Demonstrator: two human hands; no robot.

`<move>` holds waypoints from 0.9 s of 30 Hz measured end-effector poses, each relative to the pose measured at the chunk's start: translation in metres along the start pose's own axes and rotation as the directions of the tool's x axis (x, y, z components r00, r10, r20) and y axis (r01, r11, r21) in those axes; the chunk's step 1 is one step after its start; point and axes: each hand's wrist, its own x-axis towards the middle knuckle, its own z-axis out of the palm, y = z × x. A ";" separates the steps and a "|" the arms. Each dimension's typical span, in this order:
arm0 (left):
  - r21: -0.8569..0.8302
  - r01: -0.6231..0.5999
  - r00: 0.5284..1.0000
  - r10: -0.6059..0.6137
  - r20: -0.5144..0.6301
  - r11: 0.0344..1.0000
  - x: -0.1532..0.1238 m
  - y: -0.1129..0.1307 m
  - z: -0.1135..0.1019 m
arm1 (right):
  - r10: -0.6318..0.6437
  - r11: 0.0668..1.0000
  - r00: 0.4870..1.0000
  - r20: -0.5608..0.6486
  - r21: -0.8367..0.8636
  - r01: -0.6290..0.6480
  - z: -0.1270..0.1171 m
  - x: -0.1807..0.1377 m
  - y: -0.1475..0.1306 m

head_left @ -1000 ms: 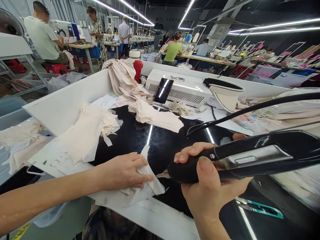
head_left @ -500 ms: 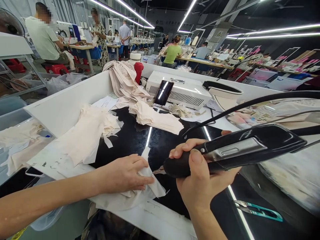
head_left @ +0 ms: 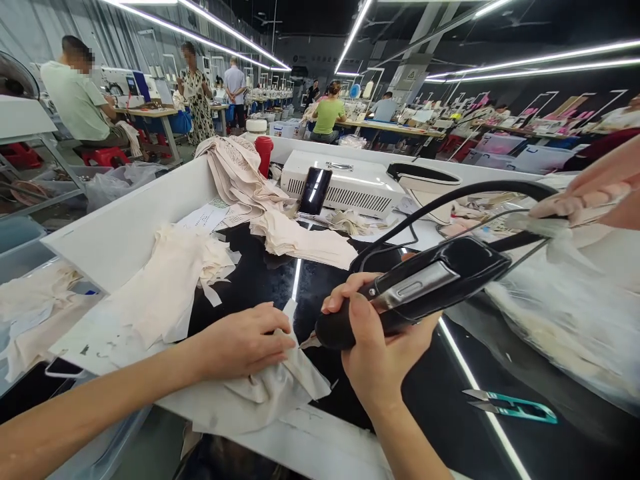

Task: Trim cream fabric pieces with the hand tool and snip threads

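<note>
My left hand [head_left: 245, 341] lies flat, fingers stretched, pressing a cream fabric piece [head_left: 273, 383] against the glossy black tabletop [head_left: 335, 280]. My right hand [head_left: 373, 340] is wrapped round a black hand-held cutting tool [head_left: 415, 287] with a metal plate on its side. The tool's small metal tip touches the fabric edge just right of my left fingertips. A black cable [head_left: 450, 200] arcs up and to the right from the tool's rear.
Cream fabric heaps [head_left: 173, 273] [head_left: 300, 240] lie left and behind. A white machine box [head_left: 345, 180] with a phone [head_left: 315, 190] leaning on it stands at the back. Teal thread snips [head_left: 510, 405] lie right. A clear bag [head_left: 565, 313] is at right. People work at distant tables.
The tool has swung down and left, closer to my left hand, its tip now at the fabric edge. The view has shifted; another person's hand appears at the right edge.
</note>
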 end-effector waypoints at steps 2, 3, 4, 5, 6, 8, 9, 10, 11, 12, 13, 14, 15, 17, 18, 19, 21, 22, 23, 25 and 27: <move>-0.030 -0.010 1.000 0.009 -0.020 1.000 0.004 -0.008 -0.003 | -0.008 1.000 1.000 0.005 0.018 0.008 -0.001 0.000 0.001; -0.052 -0.029 0.999 0.028 -0.024 0.998 0.006 -0.012 -0.004 | -0.011 1.000 1.000 0.008 0.022 0.011 -0.001 -0.001 0.001; -0.079 -0.050 0.999 0.049 -0.022 0.996 0.008 -0.015 -0.004 | -0.013 1.000 1.000 0.011 0.024 0.013 -0.001 -0.001 0.001; -0.103 -0.068 0.998 0.067 -0.014 0.992 0.011 -0.019 -0.004 | -0.015 1.000 1.000 0.015 0.025 0.014 -0.001 -0.001 0.001; -0.121 -0.080 0.997 0.080 -0.002 0.989 0.013 -0.021 -0.004 | -0.017 1.000 1.000 0.016 0.024 0.016 0.000 -0.001 0.001; -0.136 -0.088 0.995 0.093 0.028 0.987 0.015 -0.025 -0.003 | -0.020 1.000 1.000 0.012 0.016 0.020 0.000 -0.001 0.000; -0.136 -0.083 0.995 0.090 0.045 0.987 0.015 -0.027 -0.003 | -0.019 1.000 1.000 0.008 0.010 0.019 0.001 -0.001 0.000; -0.134 -0.074 0.995 0.082 0.057 0.988 0.015 -0.029 -0.003 | -0.018 1.000 1.000 0.004 0.006 0.017 0.001 -0.001 0.000; -0.133 -0.065 0.995 0.074 0.063 0.989 0.013 -0.030 -0.003 | -0.015 1.000 1.000 0.001 0.005 0.015 0.001 -0.001 -0.001; -0.133 -0.054 0.996 0.064 0.068 0.990 0.012 -0.031 -0.004 | -0.013 1.000 1.000 0.001 0.007 0.013 0.001 -0.001 -0.001; -0.135 -0.043 0.996 0.053 0.070 0.990 0.010 -0.032 -0.005 | -0.014 1.000 1.000 0.003 0.010 0.014 0.001 -0.001 -0.001; -0.139 -0.032 0.996 0.042 0.074 0.990 0.008 -0.032 -0.006 | -0.017 1.000 1.000 0.004 0.014 0.017 0.001 -0.001 -0.001; -0.144 -0.022 0.996 0.034 0.081 0.989 0.007 -0.033 -0.007 | -0.021 1.000 1.000 0.006 0.016 0.021 0.001 -0.001 -0.001; -0.147 -0.015 0.993 0.032 0.115 0.989 0.005 -0.032 -0.010 | -0.027 1.000 1.000 0.006 0.014 0.027 0.001 -0.001 0.000; -0.142 -0.018 0.990 0.038 0.136 0.990 0.005 -0.032 -0.011 | -0.028 1.000 1.000 0.006 0.012 0.028 0.001 -0.001 0.000; -0.132 -0.024 0.986 0.045 0.159 0.991 0.004 -0.031 -0.012 | -0.029 1.000 1.000 0.004 0.011 0.029 0.001 -0.002 0.000; -0.106 -0.037 0.978 0.058 0.202 0.994 0.004 -0.030 -0.014 | -0.031 0.999 1.000 0.001 0.012 0.031 0.001 -0.002 0.000; -0.092 -0.042 0.974 0.061 0.216 0.995 0.004 -0.029 -0.014 | -0.034 0.999 0.999 0.000 0.012 0.034 0.000 -0.002 0.000; -0.080 -0.046 0.973 0.063 0.224 0.996 0.003 -0.029 -0.014 | -0.036 0.999 0.999 0.002 0.010 0.036 0.000 -0.002 0.000; -0.070 -0.052 0.971 0.067 0.229 0.996 0.002 -0.028 -0.014 | -0.033 0.999 0.999 0.007 0.004 0.033 0.000 -0.002 0.000; -0.074 -0.056 0.973 0.071 0.219 0.996 0.000 -0.028 -0.013 | -0.024 1.000 1.000 0.001 -0.004 0.024 0.001 -0.001 0.000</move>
